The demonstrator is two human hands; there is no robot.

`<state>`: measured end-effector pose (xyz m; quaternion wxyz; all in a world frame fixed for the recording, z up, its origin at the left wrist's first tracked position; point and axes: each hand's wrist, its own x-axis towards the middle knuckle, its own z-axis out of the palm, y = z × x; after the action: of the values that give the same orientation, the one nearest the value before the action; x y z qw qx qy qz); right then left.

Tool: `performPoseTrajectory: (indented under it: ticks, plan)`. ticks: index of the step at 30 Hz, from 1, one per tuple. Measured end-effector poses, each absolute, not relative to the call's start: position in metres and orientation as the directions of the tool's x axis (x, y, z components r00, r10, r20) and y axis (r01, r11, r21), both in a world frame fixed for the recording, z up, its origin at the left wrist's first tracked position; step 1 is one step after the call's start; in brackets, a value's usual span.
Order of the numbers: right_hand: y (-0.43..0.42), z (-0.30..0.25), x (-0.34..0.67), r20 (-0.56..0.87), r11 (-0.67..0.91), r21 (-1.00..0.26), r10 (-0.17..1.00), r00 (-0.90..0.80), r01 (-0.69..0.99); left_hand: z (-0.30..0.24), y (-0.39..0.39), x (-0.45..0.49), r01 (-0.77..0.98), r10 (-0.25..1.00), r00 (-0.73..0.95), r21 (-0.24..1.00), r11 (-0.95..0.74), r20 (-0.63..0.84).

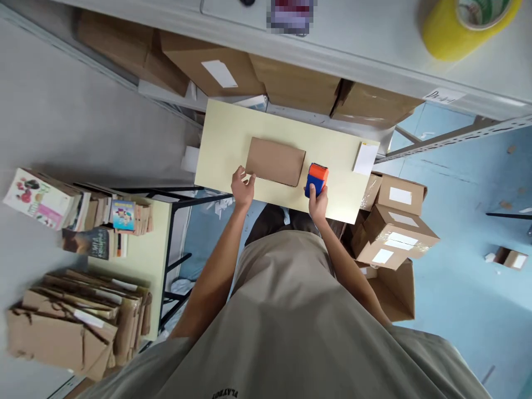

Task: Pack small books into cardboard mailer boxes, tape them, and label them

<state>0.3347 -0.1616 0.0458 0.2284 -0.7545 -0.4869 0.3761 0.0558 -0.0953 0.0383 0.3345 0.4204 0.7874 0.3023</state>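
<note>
A flat brown cardboard parcel (275, 160) lies in the middle of a small pale yellow table (224, 138). My left hand (243, 185) rests at the parcel's near left corner, fingers curled against its edge. My right hand (318, 200) is closed around a blue and orange tape dispenser (317, 177) that sits on the table just right of the parcel. A white paper slip (366, 159) lies near the table's right edge.
Brown cartons (291, 83) fill the metal shelf behind the table. Taped boxes with white labels (394, 227) are piled on the blue floor at right. A side table at left holds books (75, 213) and paper bags (75, 321). A yellow tape roll (465, 25) sits on top of the shelf.
</note>
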Motion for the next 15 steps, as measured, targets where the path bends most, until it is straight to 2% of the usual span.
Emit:
performPoseTrajectory:
  ticks: [3,5,10,15]
  plan:
    - [-0.193,0.048,0.347,-0.423,-0.492,-0.621,0.866,0.268,0.61,0.045,-0.134,0.064,0.57,0.922,-0.343,0.74,0.356,-0.179]
    - [-0.214,0.051,0.355,-0.451,-0.461,-0.56,0.866,0.213,0.689,0.053,-0.159,0.076,0.608,0.96,-0.236,0.748,0.266,-0.15]
    - [-0.261,0.058,0.365,-0.399,-0.201,-0.523,0.917,-0.03,0.828,0.077,-0.213,0.107,0.587,0.992,0.068,0.808,0.048,-0.108]
    - [-0.294,0.07,0.371,-0.397,-0.04,-0.489,0.899,-0.182,0.871,0.092,-0.257,0.112,0.539,0.993,0.109,0.842,-0.031,-0.033]
